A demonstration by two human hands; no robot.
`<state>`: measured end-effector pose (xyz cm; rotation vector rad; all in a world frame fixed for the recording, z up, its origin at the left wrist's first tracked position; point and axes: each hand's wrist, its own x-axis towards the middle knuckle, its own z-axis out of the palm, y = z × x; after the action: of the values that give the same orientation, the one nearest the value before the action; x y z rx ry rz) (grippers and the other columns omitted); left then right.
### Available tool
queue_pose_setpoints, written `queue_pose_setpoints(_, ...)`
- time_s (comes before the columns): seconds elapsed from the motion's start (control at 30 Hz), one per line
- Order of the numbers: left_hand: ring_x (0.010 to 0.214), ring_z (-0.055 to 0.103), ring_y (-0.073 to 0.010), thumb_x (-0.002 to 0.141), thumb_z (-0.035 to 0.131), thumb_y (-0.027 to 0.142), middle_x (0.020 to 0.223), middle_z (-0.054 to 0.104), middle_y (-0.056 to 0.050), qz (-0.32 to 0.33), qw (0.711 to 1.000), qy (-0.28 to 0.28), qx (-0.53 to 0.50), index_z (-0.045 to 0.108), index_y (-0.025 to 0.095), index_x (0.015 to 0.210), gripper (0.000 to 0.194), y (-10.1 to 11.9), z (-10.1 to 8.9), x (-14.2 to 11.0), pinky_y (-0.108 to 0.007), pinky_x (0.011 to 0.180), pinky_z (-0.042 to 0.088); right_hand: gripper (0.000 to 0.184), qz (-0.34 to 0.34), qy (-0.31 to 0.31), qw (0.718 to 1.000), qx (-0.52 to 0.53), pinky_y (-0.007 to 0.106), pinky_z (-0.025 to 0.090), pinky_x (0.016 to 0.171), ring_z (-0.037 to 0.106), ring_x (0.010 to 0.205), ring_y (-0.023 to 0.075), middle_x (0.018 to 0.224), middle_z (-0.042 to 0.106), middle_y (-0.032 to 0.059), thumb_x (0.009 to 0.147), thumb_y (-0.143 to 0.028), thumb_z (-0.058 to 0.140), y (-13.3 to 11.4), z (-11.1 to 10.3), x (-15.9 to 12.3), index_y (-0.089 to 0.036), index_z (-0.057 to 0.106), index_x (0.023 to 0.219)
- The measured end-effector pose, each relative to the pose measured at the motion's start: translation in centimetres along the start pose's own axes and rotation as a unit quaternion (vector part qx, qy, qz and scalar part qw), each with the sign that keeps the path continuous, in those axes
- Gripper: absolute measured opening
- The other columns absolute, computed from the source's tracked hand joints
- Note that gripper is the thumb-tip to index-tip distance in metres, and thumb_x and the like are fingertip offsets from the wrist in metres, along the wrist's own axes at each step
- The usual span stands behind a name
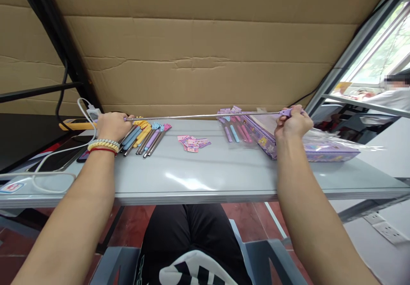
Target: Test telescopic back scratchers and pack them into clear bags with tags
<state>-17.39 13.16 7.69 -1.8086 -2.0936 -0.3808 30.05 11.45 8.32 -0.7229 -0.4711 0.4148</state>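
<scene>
A telescopic back scratcher (198, 116) is stretched out level between my two hands, its thin metal rod drawn long. My left hand (112, 125) is closed around one end, with a bit of purple showing at the fist. At the other end, my right hand (293, 125) pinches the purple head. Just beside my left hand lie several shortened back scratchers (145, 138) with blue, yellow and purple grips and claw-shaped heads. Small pink and purple cards (193, 143) lie mid-table. More scratchers in clear wrappers (236, 129) lie near a purple patterned pouch (259, 135), partly behind my right hand.
A purple packet in clear plastic (333, 152) lies right of my right forearm. Phones (60, 155) and a white cable (45, 161) occupy the table's left end. Cardboard (205, 63) walls the back, between metal posts. Another person (393, 97) is beyond the right post.
</scene>
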Motion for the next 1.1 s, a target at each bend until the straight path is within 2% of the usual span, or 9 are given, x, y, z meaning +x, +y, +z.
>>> queue_pose_setpoints(0.1, 0.089, 0.060, -0.0315, 0.080, 0.040, 0.040, 0.096, 0.069, -0.016, 0.018, 0.999, -0.022, 0.016, 0.071, 0.017, 0.094, 0.041, 1.3, -0.1, -0.3, -0.035, 0.064, 0.036, 0.024, 0.013, -0.034, 0.999, -0.024, 0.012, 0.027, 0.028, 0.038, 0.031, 0.0037, 0.050, 0.051, -0.0065, 0.088, -0.024, 0.052, 0.5, 0.9, -1.2, -0.019, 0.044, 0.065)
queue_pose_setpoints(0.23, 0.087, 0.063, -0.0339, 0.079, 0.042, 0.042, 0.088, 0.070, -0.016, 0.068, 0.997, 0.001, 0.018, 0.073, 0.020, 0.093, 0.041, 4.7, -0.3, -1.2, -0.037, 0.066, 0.040, 0.025, 0.010, -0.174, 0.978, -0.110, 0.016, 0.026, 0.026, 0.039, 0.028, 0.0063, 0.041, 0.046, -0.0082, 0.078, -0.033, 0.067, 1.8, 2.2, -3.9, -0.019, 0.050, 0.065)
queue_pose_setpoints(0.37, 0.087, 0.065, -0.0338, 0.082, 0.040, 0.043, 0.086, 0.070, -0.018, 0.104, 0.994, 0.023, -0.003, 0.074, 0.019, 0.095, 0.044, 8.0, -0.8, -2.8, -0.038, 0.069, 0.041, 0.032, -0.004, -0.321, 0.929, -0.184, 0.018, 0.026, 0.027, 0.041, 0.027, 0.0075, 0.042, 0.053, -0.0041, 0.075, -0.045, 0.068, 3.0, 2.9, -7.3, -0.018, 0.053, 0.066)
queue_pose_setpoints(0.5, 0.085, 0.066, -0.0343, 0.087, 0.032, 0.040, 0.085, 0.070, -0.020, 0.126, 0.992, 0.016, -0.015, 0.074, 0.016, 0.094, 0.048, 9.7, -0.8, -3.9, -0.039, 0.067, 0.041, 0.037, 0.005, -0.449, 0.867, -0.217, 0.020, 0.028, 0.030, 0.040, 0.028, 0.0073, 0.043, 0.055, -0.0037, 0.071, -0.053, 0.068, 3.8, 3.2, -9.8, -0.018, 0.054, 0.073)
queue_pose_setpoints(0.7, 0.085, 0.066, -0.0329, 0.088, 0.033, 0.036, 0.084, 0.070, -0.019, 0.113, 0.993, 0.021, -0.015, 0.074, 0.017, 0.094, 0.046, 10.1, -0.4, -4.5, -0.038, 0.067, 0.041, 0.037, 0.009, -0.526, 0.827, -0.201, 0.020, 0.028, 0.033, 0.039, 0.032, 0.0062, 0.049, 0.057, -0.0049, 0.073, -0.049, 0.068, 4.4, 2.9, -10.5, -0.019, 0.051, 0.086)
queue_pose_setpoints(0.9, 0.081, 0.067, -0.0318, 0.086, 0.035, 0.031, 0.082, 0.070, -0.019, 0.128, 0.991, 0.030, -0.021, 0.073, 0.016, 0.092, 0.042, 10.9, -0.2, -5.2, -0.037, 0.065, 0.041, 0.041, 0.013, -0.559, 0.804, -0.203, 0.021, 0.028, 0.034, 0.039, 0.034, 0.0059, 0.055, 0.059, -0.0037, 0.076, -0.055, 0.063, 4.7, 2.9, -11.5, -0.019, 0.046, 0.089)
queue_pose_setpoints(1.1, 0.079, 0.067, -0.0297, 0.087, 0.036, 0.034, 0.080, 0.070, -0.018, 0.159, 0.987, 0.022, -0.032, 0.073, 0.014, 0.088, 0.042, 12.6, -0.7, -6.6, -0.035, 0.066, 0.042, 0.036, 0.008, -0.638, 0.741, -0.208, 0.023, 0.038, 0.045, 0.054, 0.053, 0.0115, 0.068, 0.061, 0.0005, 0.082, -0.045, 0.058, 5.6, 3.2, -14.7, -0.019, 0.041, 0.100)
